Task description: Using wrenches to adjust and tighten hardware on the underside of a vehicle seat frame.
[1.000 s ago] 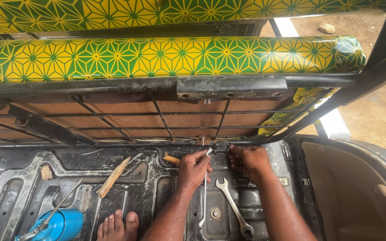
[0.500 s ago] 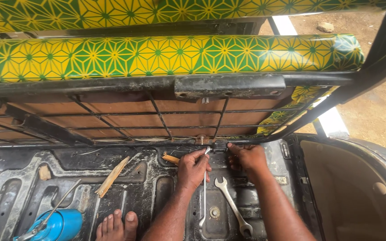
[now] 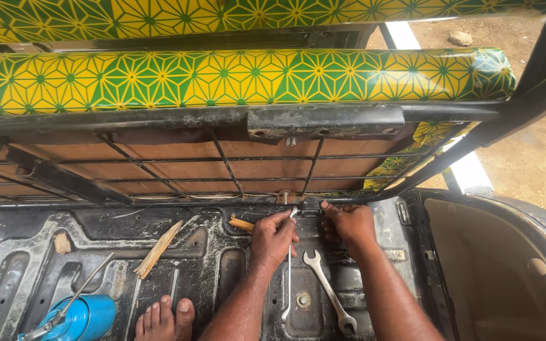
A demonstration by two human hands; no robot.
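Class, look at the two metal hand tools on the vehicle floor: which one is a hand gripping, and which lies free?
The slim rod-like tool is gripped at its top by the left hand. The open-ended spanner lies free on the metal floor, below the right hand.

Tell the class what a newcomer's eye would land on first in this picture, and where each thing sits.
The green-and-yellow star-patterned cushion runs bright across the top, tipped up over its rusty wire frame. Below it, at the centre, the left hand and right hand meet at the frame's lower edge, a spanner lying on the dark metal floor between the forearms. A blue oil can sits at bottom left.
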